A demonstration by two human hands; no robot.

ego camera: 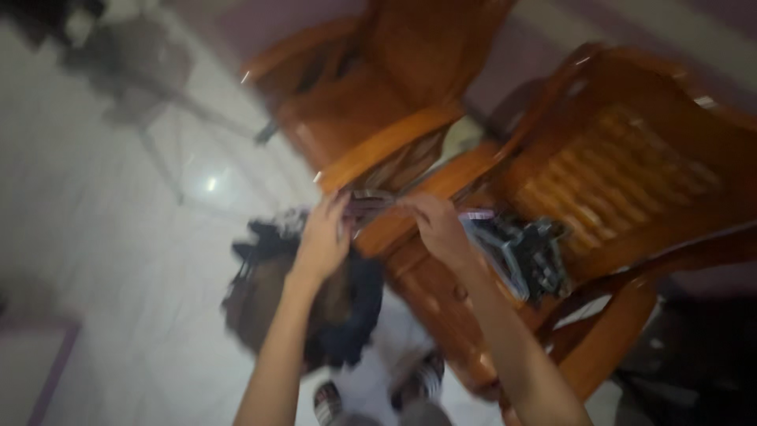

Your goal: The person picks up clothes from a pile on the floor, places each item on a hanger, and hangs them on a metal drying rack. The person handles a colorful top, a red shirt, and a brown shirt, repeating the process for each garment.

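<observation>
Left hand point(322, 237) and right hand point(441, 229) both grip a blurred striped cloth strip point(371, 207) stretched between them above the orange-brown wooden armchair point(631, 181); mid-handling, calling for steady tension.

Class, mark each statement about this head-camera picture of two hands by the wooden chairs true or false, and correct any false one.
1. Both hands are raised together in front of the chairs. True: the left hand and the right hand grip a small striped cloth between them.
2. The chairs are white plastic. False: the two chairs are orange-brown wood.
3. A bunch of clothes hangers lies on the nearer chair's seat. True: the grey hangers lie beside the right hand.
4. The floor is dark carpet. False: the floor is pale and shiny.
5. A dark pile lies on the floor under the left arm. True: the dark pile is too blurred to identify.
</observation>
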